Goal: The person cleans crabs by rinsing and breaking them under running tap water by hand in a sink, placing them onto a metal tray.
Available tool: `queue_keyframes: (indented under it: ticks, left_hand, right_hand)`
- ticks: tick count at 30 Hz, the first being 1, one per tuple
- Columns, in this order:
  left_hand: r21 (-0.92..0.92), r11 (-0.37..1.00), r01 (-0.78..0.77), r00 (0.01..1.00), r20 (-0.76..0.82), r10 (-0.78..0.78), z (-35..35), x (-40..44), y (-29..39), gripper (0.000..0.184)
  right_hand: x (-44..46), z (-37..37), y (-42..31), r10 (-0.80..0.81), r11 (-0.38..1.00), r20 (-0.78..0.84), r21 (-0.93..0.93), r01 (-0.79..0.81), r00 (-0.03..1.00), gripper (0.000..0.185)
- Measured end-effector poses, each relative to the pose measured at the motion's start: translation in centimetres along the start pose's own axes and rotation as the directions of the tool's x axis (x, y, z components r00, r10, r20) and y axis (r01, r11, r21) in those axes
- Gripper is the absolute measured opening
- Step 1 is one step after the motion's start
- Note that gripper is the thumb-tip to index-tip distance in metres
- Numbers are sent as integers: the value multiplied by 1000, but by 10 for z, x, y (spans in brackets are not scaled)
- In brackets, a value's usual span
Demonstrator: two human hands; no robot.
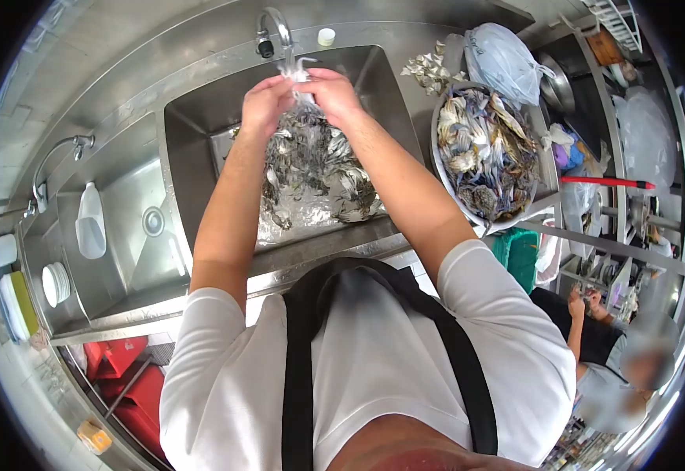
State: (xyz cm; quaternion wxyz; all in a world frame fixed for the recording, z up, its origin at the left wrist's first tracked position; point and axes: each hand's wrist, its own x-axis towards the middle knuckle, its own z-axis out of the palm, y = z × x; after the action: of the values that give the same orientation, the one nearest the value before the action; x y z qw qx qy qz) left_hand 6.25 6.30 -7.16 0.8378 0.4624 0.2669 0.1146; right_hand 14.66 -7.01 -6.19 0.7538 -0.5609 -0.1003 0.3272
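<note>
Under the running tap (281,28), my left hand (267,105) and my right hand (333,96) are closed around a pale crab piece (301,76). A thin leg sticks out at its top, and fingers and water hide part of it. Below my hands, a heap of wet, dark crab pieces (311,153) lies in the deep steel sink (189,129). To the right stands a large round metal bowl (437,149), full of crab pieces (487,149) with yellowish, bluish and brown parts.
Behind the bowl sit a tied plastic bag (502,61) and a pile of pale shell-like bits (432,69). A small white cap (326,37) rests beside the tap. The left basin holds a cut plastic jug (90,224). Another person (593,345) works at lower right.
</note>
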Motion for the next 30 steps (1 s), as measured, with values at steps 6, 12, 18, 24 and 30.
queue_keyframes:
  ticks: [6, 12, 18, 24, 30]
  left_hand:
    - [-444, 890, 100, 989, -52, -137, -21, 7, -20, 22]
    - [-172, 964, 205, 977, -22, -211, -22, 18, -30, 22]
    - [-78, 969, 234, 972, 11, -234, -15, 30, -36, 25]
    - [61, 967, 248, 967, 51, -251, -1, 44, -47, 29]
    - [141, 986, 87, 992, 82, -100, -13, 35, -43, 22]
  right_hand:
    - [-9, 36, -48, -246, 478, 91, -855, 203, 965, 40]
    - [-98, -10, -130, -276, 343, 3, -934, 102, 961, 46]
    - [-198, -153, -215, -763, 81, -108, -994, -71, 638, 39]
    - [-207, -239, -228, -691, 46, -176, -979, -200, 701, 32]
    - [-201, -219, -227, -485, 163, -371, -928, -334, 792, 63]
